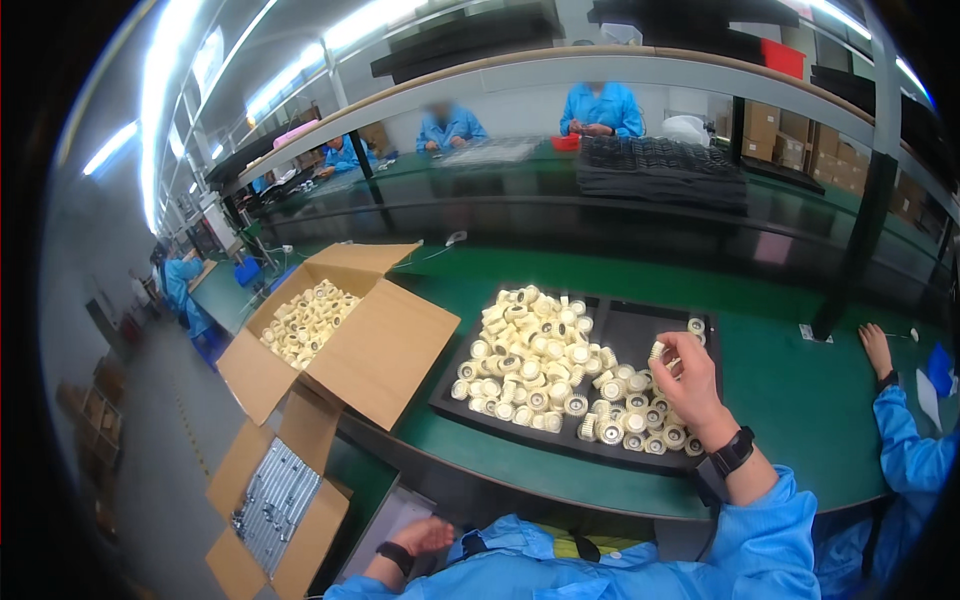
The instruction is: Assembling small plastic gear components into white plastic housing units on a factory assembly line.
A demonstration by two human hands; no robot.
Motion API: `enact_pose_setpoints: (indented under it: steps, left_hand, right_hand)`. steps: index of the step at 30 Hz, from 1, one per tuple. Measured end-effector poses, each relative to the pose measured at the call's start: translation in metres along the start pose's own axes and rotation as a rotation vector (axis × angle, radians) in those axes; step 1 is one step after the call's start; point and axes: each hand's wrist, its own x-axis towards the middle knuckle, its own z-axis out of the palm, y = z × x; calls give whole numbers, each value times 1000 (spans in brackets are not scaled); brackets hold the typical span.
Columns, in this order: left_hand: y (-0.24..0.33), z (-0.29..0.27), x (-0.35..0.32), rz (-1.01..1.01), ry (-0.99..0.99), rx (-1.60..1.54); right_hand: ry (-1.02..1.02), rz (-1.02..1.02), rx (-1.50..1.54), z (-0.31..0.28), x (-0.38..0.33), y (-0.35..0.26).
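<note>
My right hand [688, 385] is raised over the right side of a black divided tray [635, 322], thumb and fingertips pinched on a small cream ribbed round part [657, 350]. Beneath it, several similar parts [632, 405] lie loose in the right compartment, some with dark or metallic centres facing up. A taller heap of the same cream parts [530, 350] fills the left compartment. My left hand [425, 536] hangs low near my body, below the table edge, its fingers stretched out with nothing in them. Both wrists carry dark bands.
Left of the tray, an open cardboard box [390, 345] holds more cream parts. Lower left, another open box [235, 565] contains shiny metal pieces in rows. A co-worker's hand [876, 350] rests on the green table [770, 400] at right; a metal shelf frame [860, 245] stands behind.
</note>
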Motion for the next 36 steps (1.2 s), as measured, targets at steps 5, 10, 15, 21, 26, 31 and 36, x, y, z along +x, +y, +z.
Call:
enact_pose_setpoints:
  steps: [5, 10, 15, 21, 26, 31, 36]
  left_hand:
    - [-105, -73, 109, 283, -72, 662]
    - [-111, -64, 145, 300, -90, 730]
    - [-116, -68, 153, 253, -82, 796]
    - [-101, -59, 192, 167, -104, 866]
    - [-104, -21, 202, 106, -141, 890]
    - [-82, 2, 198, 179, -79, 923]
    - [-53, -14, 180, 290, 63, 999]
  right_hand:
    - [-18, 29, 11, 11, 1, 1]
    - [-22, 86, -5, 10, 1, 8]
    - [-16, 210, 8, 4, 3, 8]
    - [-104, 298, 26, 6, 5, 0]
    - [-179, 390, -35, 5, 13, -7]
    - [-123, 296, -21, 8, 6, 4]
    - [-83, 209, 16, 6, 1, -2]
